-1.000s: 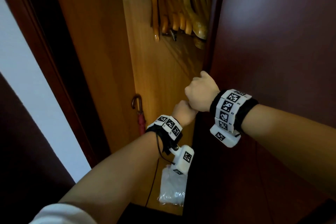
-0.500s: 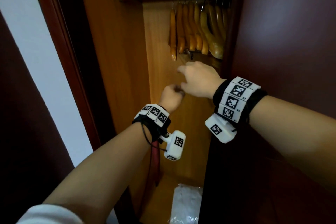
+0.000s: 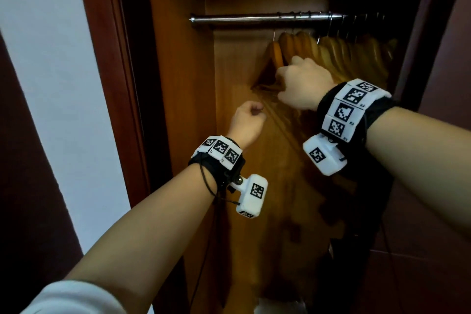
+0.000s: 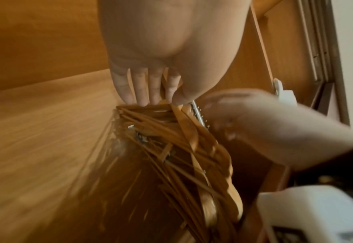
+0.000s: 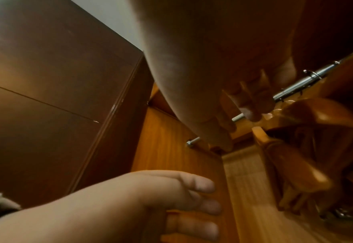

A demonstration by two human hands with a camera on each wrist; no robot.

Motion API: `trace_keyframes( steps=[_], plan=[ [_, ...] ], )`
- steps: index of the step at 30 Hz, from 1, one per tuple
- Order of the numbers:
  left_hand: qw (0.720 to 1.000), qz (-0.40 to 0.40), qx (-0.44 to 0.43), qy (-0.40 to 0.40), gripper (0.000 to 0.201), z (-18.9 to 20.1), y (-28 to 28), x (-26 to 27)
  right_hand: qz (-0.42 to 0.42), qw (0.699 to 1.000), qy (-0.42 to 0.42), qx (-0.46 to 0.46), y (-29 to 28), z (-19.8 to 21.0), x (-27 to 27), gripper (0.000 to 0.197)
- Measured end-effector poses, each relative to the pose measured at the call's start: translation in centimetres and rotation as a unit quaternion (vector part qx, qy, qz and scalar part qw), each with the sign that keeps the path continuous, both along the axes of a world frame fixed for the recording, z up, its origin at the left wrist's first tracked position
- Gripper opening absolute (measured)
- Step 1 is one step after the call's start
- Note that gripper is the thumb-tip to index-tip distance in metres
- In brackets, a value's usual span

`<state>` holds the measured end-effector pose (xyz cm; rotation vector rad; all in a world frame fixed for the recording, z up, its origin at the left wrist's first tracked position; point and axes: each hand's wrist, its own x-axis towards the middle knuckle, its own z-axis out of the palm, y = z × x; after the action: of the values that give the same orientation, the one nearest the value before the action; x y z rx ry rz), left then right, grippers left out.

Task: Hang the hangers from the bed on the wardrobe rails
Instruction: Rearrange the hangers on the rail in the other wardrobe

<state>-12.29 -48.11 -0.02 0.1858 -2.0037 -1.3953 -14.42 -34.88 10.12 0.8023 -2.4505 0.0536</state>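
Head view: right hand (image 3: 303, 84) over the hangers (image 3: 331, 51), grip hidden; left hand (image 3: 246, 123) loosely curled, empty.

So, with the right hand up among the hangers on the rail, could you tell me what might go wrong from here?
1. The wooden hangers hang packed tightly at the right of the rail; the right hand pushing among them could knock one off.
2. Their lower bars look crossed in the left wrist view, so hangers may tangle.
3. The left hand steadies nothing.
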Motion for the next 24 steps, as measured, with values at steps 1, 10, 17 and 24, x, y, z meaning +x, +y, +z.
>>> trace_keyframes(
  steps=[1,10,17,24],
  plan=[
    [1.0,-0.004,0.0,0.003,0.027,0.2,-1.0,0.0,-0.033,0.999,-0.013,0.008,-0.8,0.1,-0.3,0.045],
    [0.998,-0.052,0.007,0.018,0.03,0.8,-4.7,0.0,-0.199,0.975,0.015,0.101,-4.3,-0.6,-2.4,0.045],
    [0.997,-0.07,0.01,0.012,0.032,1.1,-5.3,0.3,-0.215,0.971,0.008,0.107,-5.7,-0.8,-3.6,0.052],
    [0.997,-0.071,-0.003,0.003,0.031,1.4,-5.6,1.0,-0.207,0.975,0.015,0.075,-5.4,-0.7,-4.6,0.061]
  ],
)
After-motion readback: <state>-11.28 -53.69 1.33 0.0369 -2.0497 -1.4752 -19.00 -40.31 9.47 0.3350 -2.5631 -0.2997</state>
